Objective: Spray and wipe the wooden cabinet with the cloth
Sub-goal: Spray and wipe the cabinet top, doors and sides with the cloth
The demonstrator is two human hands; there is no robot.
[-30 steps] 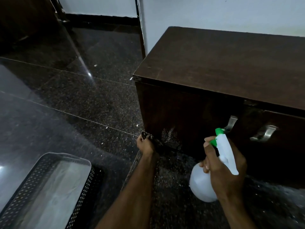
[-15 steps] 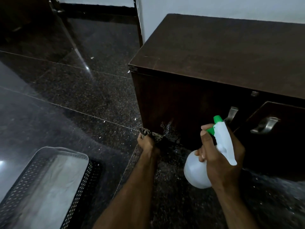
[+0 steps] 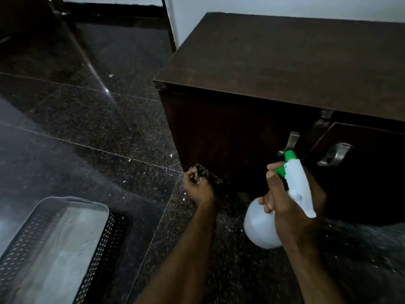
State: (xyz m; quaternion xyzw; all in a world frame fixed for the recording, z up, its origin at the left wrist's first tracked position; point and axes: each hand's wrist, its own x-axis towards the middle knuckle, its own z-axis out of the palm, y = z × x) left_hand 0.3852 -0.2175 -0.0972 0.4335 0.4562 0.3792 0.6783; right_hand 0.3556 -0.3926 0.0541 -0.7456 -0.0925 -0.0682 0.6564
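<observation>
A dark brown wooden cabinet (image 3: 285, 66) stands against the white wall, its front in shadow. My left hand (image 3: 198, 189) grips a dark patterned cloth (image 3: 207, 175) and presses it against the bottom left corner of the cabinet front, near the floor. My right hand (image 3: 293, 205) holds a white spray bottle (image 3: 260, 227) with a green nozzle, pointed up at the cabinet front below a metal handle (image 3: 290, 140). A second metal handle (image 3: 335, 153) sits on the right door, which stands slightly ajar.
The floor is dark speckled granite (image 3: 98, 132) with small white crumbs scattered near the cabinet corner. A black perforated basket (image 3: 103, 244) holding a pale cloth lies at the lower left. A dark doorway or furniture edge runs along the top left.
The left hand has rubbed the cloth slightly along the cabinet's bottom corner. The white speckled patch seen on the cabinet front earlier no longer shows. The right hand has kept the bottle steady.
</observation>
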